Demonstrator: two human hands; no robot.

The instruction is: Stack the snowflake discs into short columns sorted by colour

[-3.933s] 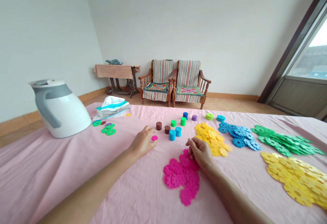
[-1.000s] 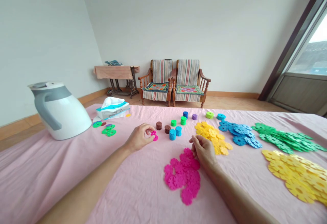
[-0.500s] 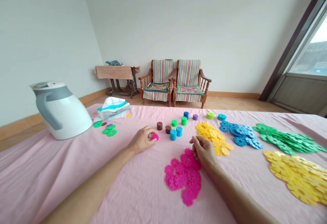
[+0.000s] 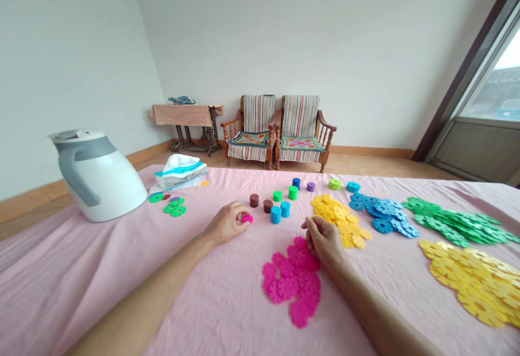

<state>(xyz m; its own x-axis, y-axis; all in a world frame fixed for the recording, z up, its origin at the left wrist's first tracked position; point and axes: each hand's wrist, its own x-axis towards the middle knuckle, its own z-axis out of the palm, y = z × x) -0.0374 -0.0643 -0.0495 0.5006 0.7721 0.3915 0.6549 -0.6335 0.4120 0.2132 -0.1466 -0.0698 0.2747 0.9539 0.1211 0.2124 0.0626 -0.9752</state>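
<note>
My left hand [image 4: 226, 224] rests on the pink cloth [image 4: 122, 280] with its fingers pinched round a small stack of pink discs [image 4: 246, 218]. My right hand [image 4: 324, 240] lies curled at the far edge of a pile of pink flower-shaped discs [image 4: 293, 282]; its fingers are closed, and what they hold is hidden. Just beyond the left hand stand short stacks: two brown stacks [image 4: 260, 202], two blue stacks [image 4: 279, 212], green stacks [image 4: 285, 194] and others.
A white kettle [image 4: 96, 174] stands at the left, a tissue pack [image 4: 180, 172] behind it. Loose green discs [image 4: 170, 205] lie nearby. To the right are yellow [image 4: 341, 219], blue [image 4: 384, 215], green [image 4: 450, 221] and yellow [image 4: 475, 280] piles. Two wooden chairs [image 4: 278, 131] stand beyond the table.
My left hand had lifted a pink disc over the small pink stack; now it is down and pinched on that stack. My right hand has barely moved.
</note>
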